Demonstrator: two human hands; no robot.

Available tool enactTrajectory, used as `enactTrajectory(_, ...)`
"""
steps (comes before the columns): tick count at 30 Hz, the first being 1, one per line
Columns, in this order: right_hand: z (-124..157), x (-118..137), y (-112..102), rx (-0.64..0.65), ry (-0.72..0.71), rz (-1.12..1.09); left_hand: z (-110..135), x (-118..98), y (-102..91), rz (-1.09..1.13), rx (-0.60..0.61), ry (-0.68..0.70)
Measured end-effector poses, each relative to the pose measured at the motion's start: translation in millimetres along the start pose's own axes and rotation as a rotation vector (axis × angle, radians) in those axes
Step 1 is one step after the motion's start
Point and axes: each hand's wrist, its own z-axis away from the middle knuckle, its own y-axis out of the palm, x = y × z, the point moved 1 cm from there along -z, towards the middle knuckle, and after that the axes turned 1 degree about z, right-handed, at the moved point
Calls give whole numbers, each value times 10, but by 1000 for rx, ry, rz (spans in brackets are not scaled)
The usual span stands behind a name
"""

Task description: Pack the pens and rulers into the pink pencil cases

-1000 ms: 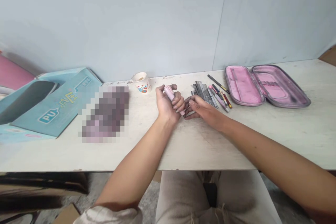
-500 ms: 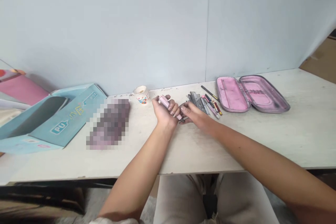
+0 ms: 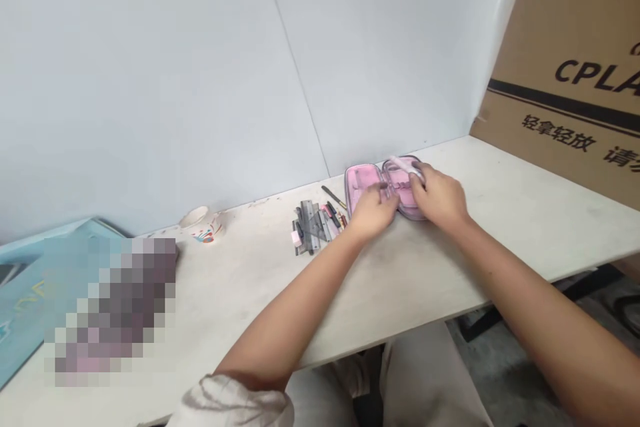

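Observation:
A pink zip pencil case point(image 3: 364, 180) lies unfolded at the back of the table, its pink lining and elastic loops showing. My left hand point(image 3: 374, 212) rests over its near edge by the fold, fingers apart and holding nothing. Over the right half of the case, my right hand point(image 3: 443, 195) is closed around a pale pink pen-like stick point(image 3: 404, 165), which points up and left above the lining. Left of the case lie grey rulers point(image 3: 311, 223), several pens point(image 3: 330, 212), a black pencil point(image 3: 334, 195) and a small pink-white block point(image 3: 296, 238).
A patterned paper cup point(image 3: 203, 223) stands near the wall. At the left are a blurred-out dark pink object point(image 3: 123, 307) and a blue box point(image 3: 30, 300). A large cardboard carton point(image 3: 565, 93) stands at the right end of the table point(image 3: 240, 280).
My view has turned right. Both hands have moved from the front of the rulers to the unfolded case. The pink stick, earlier in my left hand, appears now in my right.

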Motion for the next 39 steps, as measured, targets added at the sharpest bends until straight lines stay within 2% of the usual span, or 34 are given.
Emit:
enactTrajectory(2, -72, -188, -26, -30, 43, 193, 5, 8, 93, -312, 113, 8)
enactTrajectory(5, -123, -359, 53, -16, 13, 353, 62, -11, 192, -540, 231, 31)
enactTrajectory(8, -126, -455, 150, 6, -17, 408, 123, -101, 311, -554, 261, 66)
enactTrajectory(12, -92, -555, 194, 46, 7, 383, 216, -236, 476, -459, 303, 81)
enactTrajectory(15, -51, -604, 179, 41, 14, 363, 310, -252, 467, -394, 294, 134)
enactTrajectory(17, -19, -610, 159, 17, 10, 352, 375, -193, 344, -390, 238, 177)
enactTrajectory(20, 28, -563, 135, -13, -18, 351, 476, 14, 0, -497, 103, 189)
enactTrajectory(23, 60, -439, 149, -16, -63, 371, 591, 343, -412, -675, -13, 90)
enactTrajectory(27, 103, -96, 251, 34, -169, 373, 765, 815, -820, -830, 1, -26)
enactTrajectory(30, 179, 309, 370, 121, -308, 329, 873, 1058, -1000, -897, -8, -57)
enactTrajectory(34, 296, 872, 563, 234, -463, 285, 935, 1194, -1177, -923, -87, -91)
enactTrajectory(36, 321, 1067, 673, 278, -481, 320, 941, 1213, -1244, -895, -124, -100)
enactTrajectory(39, 313, 1209, 832, 332, -439, 396, 951, 1204, -1273, -837, -173, -63)
